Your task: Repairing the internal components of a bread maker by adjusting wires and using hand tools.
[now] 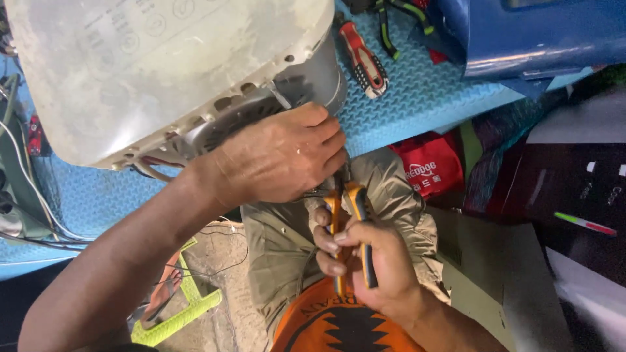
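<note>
My right hand (368, 261) grips the orange-and-black handles of a pair of pliers (352, 225), jaws pointing up toward the machine. My left hand (280, 156) is closed around something small right at the plier jaws, hiding what is pinched there. Just above sits a large dirty white plastic appliance housing (163, 65) lying on its side, with a grey motor part (313, 78) and thin wires (153, 166) showing at its underside. My hands work over my lap, in khaki trousers (280, 254).
A blue textured mat (417, 98) covers the bench. A red-and-black screwdriver handle (363, 60) and green-handled cutters (398, 16) lie on it. A blue panel (541, 32) sits top right, a red bag (430, 166) below it, a green sandal (182, 306) on the floor.
</note>
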